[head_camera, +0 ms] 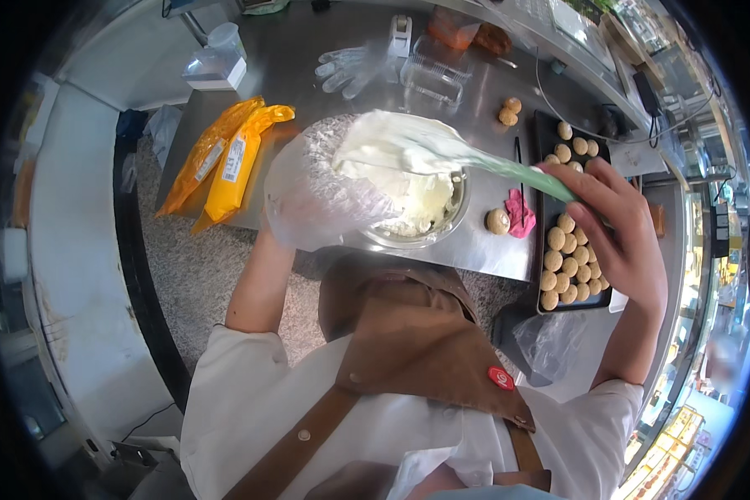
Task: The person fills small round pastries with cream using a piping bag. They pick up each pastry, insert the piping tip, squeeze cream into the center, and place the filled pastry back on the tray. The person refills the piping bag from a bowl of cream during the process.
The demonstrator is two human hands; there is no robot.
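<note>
My left hand [292,209] holds up a clear plastic bag, likely a piping bag [325,181], whose folded-back cuff drapes over the hand and hides most of the fingers. In my right hand [619,225] is the handle of a green spatula [531,175]. Thick white cream [406,140] coats the spatula's blade, which lies at the mouth of the bag. Below and behind the bag a metal bowl [459,215] stands on the steel table, with more white cream [428,200] in it. The bag covers the bowl's left side.
A black tray [544,306] of several round baked puffs [569,265] sits at the right. A single puff [497,221] lies by a pink cloth [520,215]. Two yellow packages [234,172] rest at the left. Disposable gloves [347,70] and a clear plastic box [436,78] are farther back.
</note>
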